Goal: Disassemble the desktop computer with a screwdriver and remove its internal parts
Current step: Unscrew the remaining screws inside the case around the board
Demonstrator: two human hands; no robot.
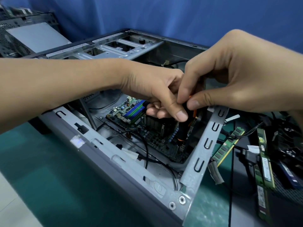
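Blue wall (164, 13) behind; green table (57, 169) below.
- Case (105, 154): grey, side panel off, lying on the table and filling mid-frame.
- Second case (32, 35): far left, behind the first.
- Left hand (152, 89): reaching over the open case, thumb and curled fingers gripping the screwdriver handle.
- Right hand (237, 76): thumb and forefinger pinching the handle top.
- Motherboard (157, 140): inside the case, on its floor.
- Cables (287, 133): black tangle, right of the case.
- RAM sticks (229, 145): several, green, loose on the table beside the cables.
- Screwdriver (182, 130): black with orange bands, near upright, tip down at the motherboard's near corner.
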